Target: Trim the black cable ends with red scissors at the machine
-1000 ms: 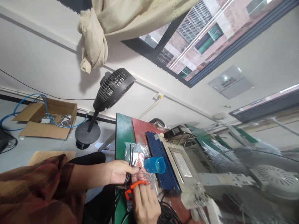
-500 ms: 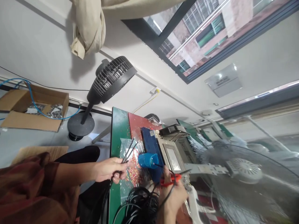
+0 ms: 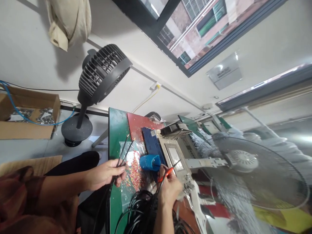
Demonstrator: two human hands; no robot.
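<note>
My left hand (image 3: 104,174) grips a bundle of thin black wires (image 3: 123,150) whose cut ends stick up over the green table edge (image 3: 114,130). My right hand (image 3: 170,188) holds an orange-handled cutter (image 3: 163,175), with a thin black wire end at its jaws (image 3: 175,163). Between the hands lies a clear plastic bag of small coloured pieces (image 3: 133,169), with a blue cup (image 3: 149,162) tipped on its side just beyond it. A coil of black cable (image 3: 142,211) lies below my right hand.
A grey machine with a small screen (image 3: 177,152) and a dark blue tray (image 3: 150,144) sit beyond the cup. A black floor fan (image 3: 97,78) stands to the left, a cardboard box (image 3: 26,113) farther left. A white caged fan (image 3: 246,162) fills the right.
My right hand with the cutter moved from beside the left hand's wires over to the right, near the machine. The left hand keeps the wire bundle. The view swung up and right.
</note>
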